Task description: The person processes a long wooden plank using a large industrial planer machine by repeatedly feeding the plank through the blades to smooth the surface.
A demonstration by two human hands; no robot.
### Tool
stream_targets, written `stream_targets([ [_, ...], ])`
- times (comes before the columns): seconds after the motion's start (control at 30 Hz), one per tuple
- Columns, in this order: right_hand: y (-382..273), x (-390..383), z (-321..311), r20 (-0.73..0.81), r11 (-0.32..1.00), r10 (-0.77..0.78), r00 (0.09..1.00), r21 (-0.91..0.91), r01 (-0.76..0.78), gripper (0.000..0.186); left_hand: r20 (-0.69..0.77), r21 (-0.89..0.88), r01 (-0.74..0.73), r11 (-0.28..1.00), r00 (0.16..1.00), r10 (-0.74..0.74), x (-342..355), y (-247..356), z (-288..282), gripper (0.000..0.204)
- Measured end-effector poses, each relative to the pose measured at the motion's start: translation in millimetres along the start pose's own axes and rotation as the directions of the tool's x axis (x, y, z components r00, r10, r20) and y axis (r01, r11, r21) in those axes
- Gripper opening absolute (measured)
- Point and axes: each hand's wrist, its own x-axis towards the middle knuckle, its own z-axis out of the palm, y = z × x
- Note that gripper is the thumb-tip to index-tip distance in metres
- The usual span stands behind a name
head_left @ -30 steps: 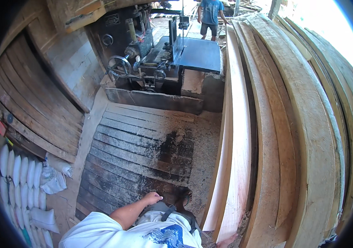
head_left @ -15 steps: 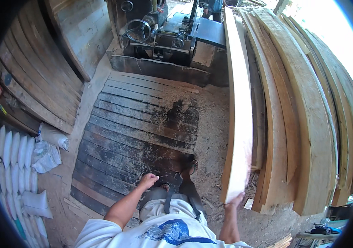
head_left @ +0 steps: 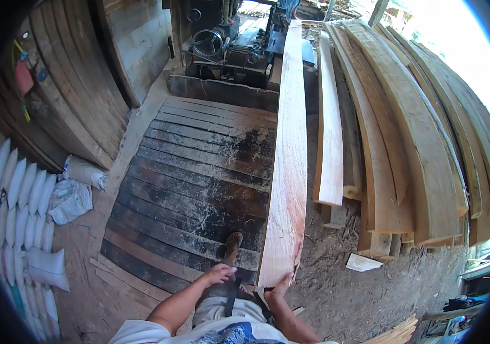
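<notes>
A long, pale sawn plank (head_left: 291, 155) stretches away from me, over the right side of the slatted floor. My right hand (head_left: 280, 285) grips its near end at the right corner. Its far end reaches the machine, close to a person in blue clothing (head_left: 288, 8). My left hand (head_left: 219, 274) hangs in front of my body, fingers loosely stretched, with nothing in it. It is left of the plank and apart from it. Another pale plank (head_left: 330, 132) lies to the right, beside the stack.
A stack of long boards (head_left: 411, 126) fills the right side. Ahead stands a machine with a handwheel (head_left: 207, 43) behind a low wall (head_left: 222, 92). Dark slats (head_left: 182, 178) strewn with sawdust form the floor. Filled white sacks (head_left: 24, 218) and leaning boards (head_left: 78, 80) line the left.
My right hand has moved left with the plank, away from the stack, uncovering the other pale plank. My left hand has shifted lower, its fingers now less curled. My view has turned slightly.
</notes>
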Motion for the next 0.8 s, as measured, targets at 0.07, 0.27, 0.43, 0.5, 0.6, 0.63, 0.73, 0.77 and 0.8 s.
stream_targets([
  [0.07, 7, -36, -26, -0.036, 1.000, -0.023, 0.999, -0.015, 0.022, 0.078, 0.090, -0.155, -0.016, 0.988, 0.995, 0.030, -9, -27, 47, 0.069],
  [0.27, 28, -149, -127, -0.020, 0.995, -0.058, 0.998, -0.076, 0.056, 0.077, 0.275, -0.542, -0.048, 0.839, 0.933, 0.232, -51, -124, 146, 0.059],
  [0.43, 92, -229, -226, 0.019, 0.988, 0.053, 0.998, -0.146, -0.049, 0.082, -0.060, -0.386, -0.289, 0.876, 0.955, 0.289, -99, -234, 182, 0.053],
  [0.5, 111, -268, -256, 0.142, 0.992, 0.105, 0.984, -0.088, -0.093, 0.081, -0.156, -0.431, -0.434, 0.791, 0.899, 0.408, -119, -283, 184, 0.053],
  [0.6, 123, -316, -326, 0.235, 0.957, 0.285, 0.929, -0.125, -0.262, 0.089, -0.314, -0.392, -0.579, 0.715, 0.815, 0.488, -131, -375, 180, 0.053],
  [0.63, 104, -320, -375, 0.203, 0.882, 0.471, 0.859, -0.095, -0.461, 0.092, -0.217, -0.397, -0.447, 0.802, 0.895, 0.391, -186, -369, 187, 0.052],
  [0.73, 88, -321, -433, -0.084, 0.868, 0.366, 0.927, -0.329, -0.373, 0.099, -0.142, -0.383, -0.274, 0.882, 0.961, 0.237, -251, -426, 173, 0.054],
  [0.77, 83, -323, -430, 0.000, 0.833, 0.340, 0.940, -0.464, -0.301, 0.097, -0.216, -0.256, -0.304, 0.918, 0.943, 0.252, -267, -446, 177, 0.054],
  [0.8, 81, -318, -419, 0.087, 0.783, 0.324, 0.942, -0.584, -0.215, 0.096, -0.286, -0.123, -0.319, 0.940, 0.918, 0.274, -285, -466, 182, 0.054],
])
